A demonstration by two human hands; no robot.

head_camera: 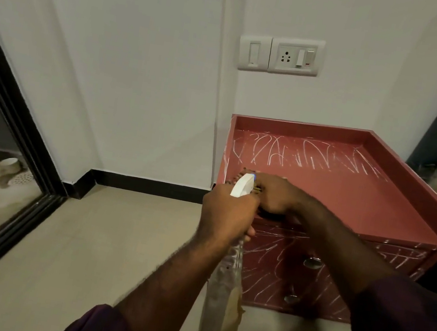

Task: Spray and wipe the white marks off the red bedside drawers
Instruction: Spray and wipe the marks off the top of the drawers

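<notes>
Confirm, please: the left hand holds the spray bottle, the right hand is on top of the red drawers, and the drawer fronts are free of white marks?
No: the head view shows the drawer fronts covered with white marks. The left hand does hold the spray bottle, and the right hand is on top of the red drawers.

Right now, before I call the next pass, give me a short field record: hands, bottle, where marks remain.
left hand: grips the spray bottle by its neck, nozzle toward the drawers' top
right hand: on the front left corner of the red drawers; whether it holds anything is unclear
white marks: across the back of the top and on both drawer fronts
front of top: no marks visible
</notes>
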